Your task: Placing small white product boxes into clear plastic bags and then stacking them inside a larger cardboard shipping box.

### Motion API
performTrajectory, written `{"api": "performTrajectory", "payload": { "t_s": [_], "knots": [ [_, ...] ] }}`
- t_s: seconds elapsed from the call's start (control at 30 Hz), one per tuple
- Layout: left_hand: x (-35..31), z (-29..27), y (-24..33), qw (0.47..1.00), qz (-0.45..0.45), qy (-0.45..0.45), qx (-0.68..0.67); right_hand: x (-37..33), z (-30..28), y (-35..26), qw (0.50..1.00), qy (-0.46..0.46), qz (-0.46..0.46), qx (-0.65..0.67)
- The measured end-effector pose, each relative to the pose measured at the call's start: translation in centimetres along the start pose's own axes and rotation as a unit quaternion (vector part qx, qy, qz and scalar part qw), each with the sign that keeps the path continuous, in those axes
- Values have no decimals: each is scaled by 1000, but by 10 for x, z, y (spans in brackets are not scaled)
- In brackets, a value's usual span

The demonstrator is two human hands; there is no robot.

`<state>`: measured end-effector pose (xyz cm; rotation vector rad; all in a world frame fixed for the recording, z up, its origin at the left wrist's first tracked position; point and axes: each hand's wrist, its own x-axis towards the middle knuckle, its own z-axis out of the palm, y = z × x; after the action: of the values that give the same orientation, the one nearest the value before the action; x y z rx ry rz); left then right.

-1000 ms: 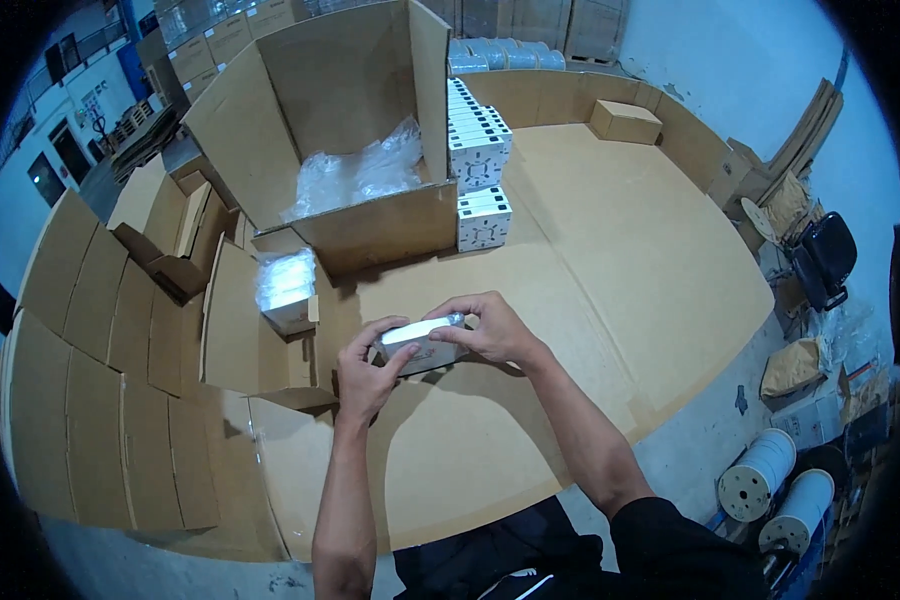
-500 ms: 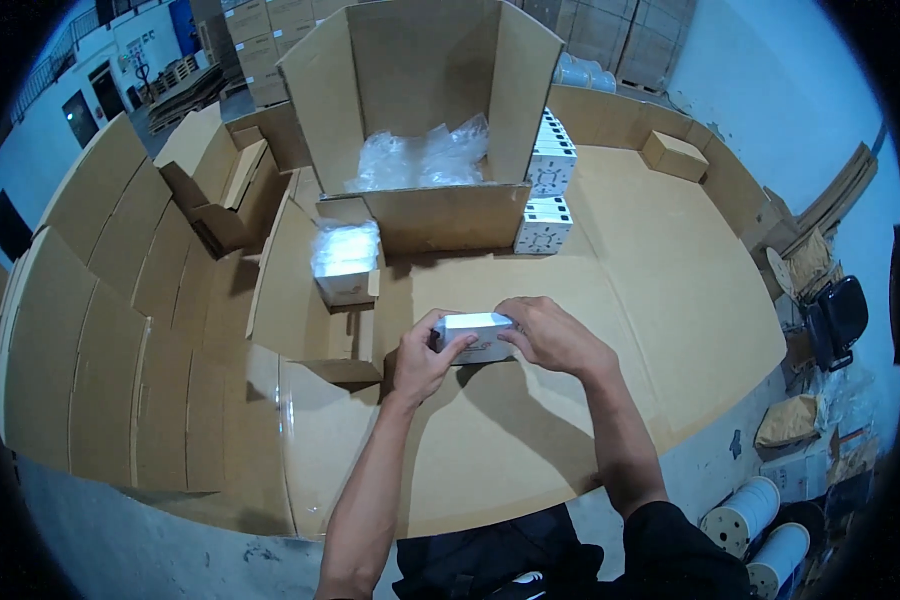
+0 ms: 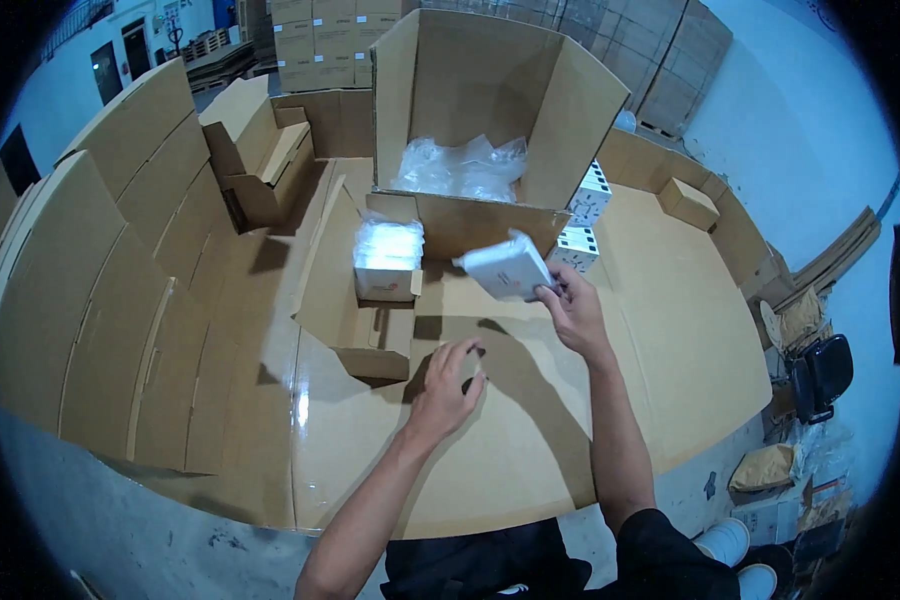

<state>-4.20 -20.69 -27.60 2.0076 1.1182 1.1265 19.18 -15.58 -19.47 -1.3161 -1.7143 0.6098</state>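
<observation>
In my right hand (image 3: pixel 576 312) is a small white box in a clear plastic sleeve (image 3: pixel 507 270), pinched at its right edge and tilted above the table. My left hand (image 3: pixel 448 388) hovers over the cardboard-covered table (image 3: pixel 530 400) with thumb and fingers curved apart; a small dark spot shows near its fingertips, too small to name. Left of the white box, an open cardboard carton (image 3: pixel 372 365) holds a stack of similar sleeved white boxes (image 3: pixel 388 262) at its far end. The large open cardboard box (image 3: pixel 470 220) behind contains clear plastic bags (image 3: pixel 460 168).
Stacked white patterned boxes (image 3: pixel 578 247) stand right of the large box. Tall rows of flat cardboard cartons (image 3: pixel 100 330) line the left side. Another opened carton (image 3: pixel 265 180) sits at the far left, and a small brown box (image 3: pixel 688 203) at the far right edge.
My right hand has lifted the sleeved white box up and away from my left hand, which has let go and stays lower. The view has shifted, moving the scene rightward.
</observation>
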Motion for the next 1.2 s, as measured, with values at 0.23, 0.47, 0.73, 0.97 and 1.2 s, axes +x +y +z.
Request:
{"api": "performTrajectory", "payload": {
  "t_s": [0.23, 0.47, 0.73, 0.97, 1.2],
  "knots": [
    [11, 4, -1, 996, 51, -61, 49, 42, 88, -36, 961, -36, -39, 270],
    [11, 6, -4, 994, 64, -63, 70, 57, 118, -45, 980, -56, -93, 164],
    [9, 10, -6, 993, 63, -59, 77, 58, 113, -46, 981, -28, -193, -19],
    [12, 5, -3, 993, 64, -64, 71, 61, 103, -43, 979, -44, -192, -47],
    [13, 6, -5, 993, 61, -63, 77, 68, 103, -54, 975, -90, -192, -64]
  ]
}}
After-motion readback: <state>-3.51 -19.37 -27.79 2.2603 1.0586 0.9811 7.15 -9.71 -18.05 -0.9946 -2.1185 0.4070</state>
